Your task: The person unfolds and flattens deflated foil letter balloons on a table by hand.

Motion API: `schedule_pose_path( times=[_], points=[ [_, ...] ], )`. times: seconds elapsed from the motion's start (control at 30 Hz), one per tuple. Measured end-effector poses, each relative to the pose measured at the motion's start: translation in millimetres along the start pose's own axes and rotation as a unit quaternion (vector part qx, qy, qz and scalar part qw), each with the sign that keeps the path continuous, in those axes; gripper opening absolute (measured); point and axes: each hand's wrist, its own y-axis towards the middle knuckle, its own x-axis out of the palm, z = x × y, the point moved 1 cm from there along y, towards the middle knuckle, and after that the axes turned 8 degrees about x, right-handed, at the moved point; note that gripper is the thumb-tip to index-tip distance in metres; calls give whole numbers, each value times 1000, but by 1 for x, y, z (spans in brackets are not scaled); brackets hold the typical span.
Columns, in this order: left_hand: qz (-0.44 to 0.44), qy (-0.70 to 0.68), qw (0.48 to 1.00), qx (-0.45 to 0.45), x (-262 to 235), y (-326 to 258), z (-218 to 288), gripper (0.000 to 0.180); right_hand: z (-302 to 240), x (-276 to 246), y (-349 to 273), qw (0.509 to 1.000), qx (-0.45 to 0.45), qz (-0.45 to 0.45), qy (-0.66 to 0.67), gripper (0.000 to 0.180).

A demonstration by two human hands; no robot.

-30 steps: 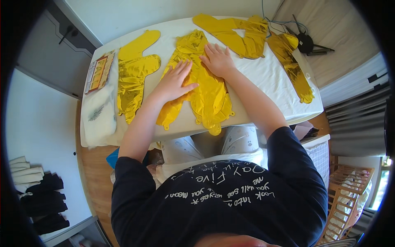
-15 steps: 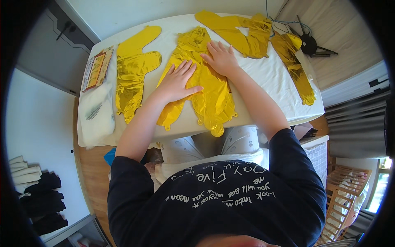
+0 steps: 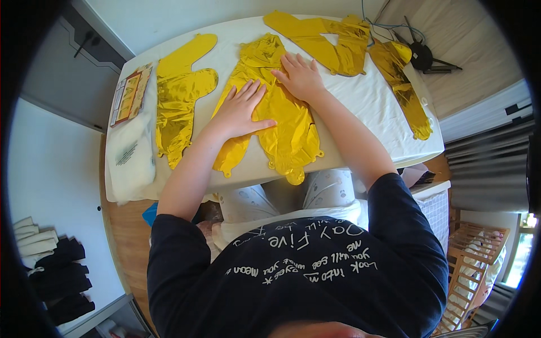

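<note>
A flat gold foil balloon point(image 3: 290, 127) lies in the middle of the white-covered table, its near end hanging slightly over the front edge. My left hand point(image 3: 241, 111) rests on its left part, fingers spread. On its upper right side my right hand point(image 3: 298, 78) lies flat, fingers apart. Further left is another gold foil balloon point(image 3: 179, 107), uninflated, with a curved outline. At the far right a gold foil balloon with a gap in it point(image 3: 324, 39) is spread out, and a narrow gold foil balloon point(image 3: 400, 87) lies near the right edge.
A printed packet point(image 3: 131, 96) and a clear plastic bag point(image 3: 134, 158) sit on the table's left end. A black router with antennas point(image 3: 422, 57) and a blue cable stand at the back right. A wooden crib point(image 3: 473, 265) is at the lower right.
Both hands stay spread on the middle balloon, with almost no movement. The whole view has shifted very slightly.
</note>
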Motion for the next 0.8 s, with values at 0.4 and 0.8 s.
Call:
schedule_pose_path(
  times=[0.4, 0.8],
  points=[
    [-6, 5, 1000, -2, -8, -8, 5, 110, -8, -13, -6, 1000, 0, -15, 4, 73],
    [-8, -12, 1000, 2, -13, -21, 3, 108, 6, -26, -9, 860, 78, -47, 502, 55]
  ],
)
